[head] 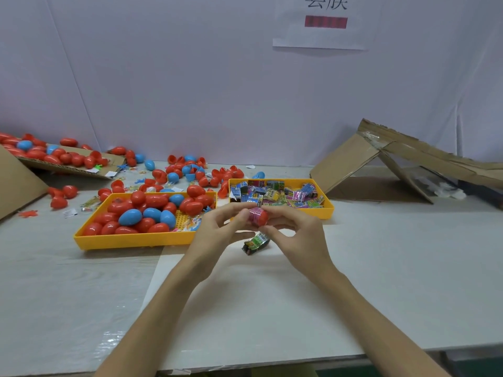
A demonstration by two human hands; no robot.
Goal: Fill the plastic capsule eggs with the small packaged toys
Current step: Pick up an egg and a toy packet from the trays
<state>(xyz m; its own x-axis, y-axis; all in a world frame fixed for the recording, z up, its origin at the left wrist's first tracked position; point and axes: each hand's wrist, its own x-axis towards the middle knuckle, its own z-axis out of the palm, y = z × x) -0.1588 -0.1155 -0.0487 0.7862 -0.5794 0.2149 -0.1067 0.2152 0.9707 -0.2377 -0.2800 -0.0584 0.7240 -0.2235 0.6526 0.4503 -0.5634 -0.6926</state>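
Both hands meet over the middle of the table and hold one red capsule egg half (pixel 261 217) with a pink packaged toy (pixel 253 215) pushed into its opening. My left hand (pixel 217 229) pinches it from the left and my right hand (pixel 295 235) pinches it from the right. A green packaged toy (pixel 255 242) lies on the table just below the hands. A yellow tray (pixel 130 238) to the left holds several red and blue eggs. A second yellow tray (pixel 328 206) behind the hands holds several packaged toys.
Loose red and blue eggs and egg halves (pixel 187 172) lie scattered along the back wall and on a cardboard sheet (pixel 68 165) at the left. A collapsed cardboard box (pixel 394 164) lies at the back right. The table's front edge (pixel 272 363) is near.
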